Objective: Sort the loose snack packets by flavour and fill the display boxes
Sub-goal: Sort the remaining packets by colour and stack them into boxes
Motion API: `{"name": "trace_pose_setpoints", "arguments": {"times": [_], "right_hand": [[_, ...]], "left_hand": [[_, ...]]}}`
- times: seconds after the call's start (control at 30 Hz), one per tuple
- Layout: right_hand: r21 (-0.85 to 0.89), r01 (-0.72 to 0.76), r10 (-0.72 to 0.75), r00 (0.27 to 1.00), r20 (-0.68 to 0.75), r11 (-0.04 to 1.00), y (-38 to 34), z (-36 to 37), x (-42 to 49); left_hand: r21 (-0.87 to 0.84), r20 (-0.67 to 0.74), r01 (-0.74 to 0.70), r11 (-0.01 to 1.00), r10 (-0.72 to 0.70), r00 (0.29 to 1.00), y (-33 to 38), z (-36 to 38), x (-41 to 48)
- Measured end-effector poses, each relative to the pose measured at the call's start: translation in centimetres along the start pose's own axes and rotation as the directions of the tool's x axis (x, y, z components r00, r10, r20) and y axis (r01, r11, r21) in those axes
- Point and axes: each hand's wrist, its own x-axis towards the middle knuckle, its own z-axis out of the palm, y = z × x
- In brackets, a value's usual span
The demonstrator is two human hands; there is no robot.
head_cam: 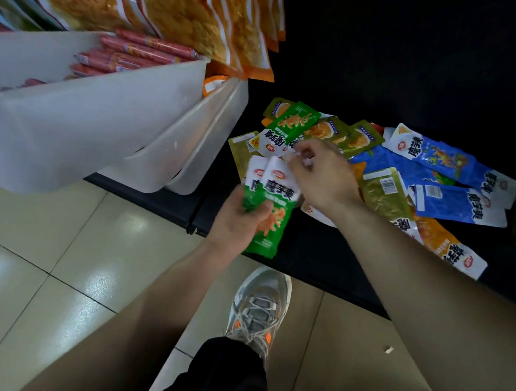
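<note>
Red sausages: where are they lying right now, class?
Head view, upper left: the red sausages lie inside the white plastic bin, just below the hanging orange bags.

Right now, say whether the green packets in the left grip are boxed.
Out: the left grip holds the green packets above the dark shelf.

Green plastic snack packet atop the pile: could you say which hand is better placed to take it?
Right: the right hand touches the green plastic snack packet; the left hand grips a green packet stack.
</note>
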Motion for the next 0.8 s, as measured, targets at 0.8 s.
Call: {"name": "trace_pose_setpoints", "arguments": {"times": [0.8], "right_hand": [[-0.645, -0.247, 0.232, 0.967, -0.110, 0.723, 3.4, 0.8, -3.2]], "left_hand": [[-0.020, -0.225, 0.151, 0.988, -0.152, 0.963, -1.3, -1.8, 0.3]]}}
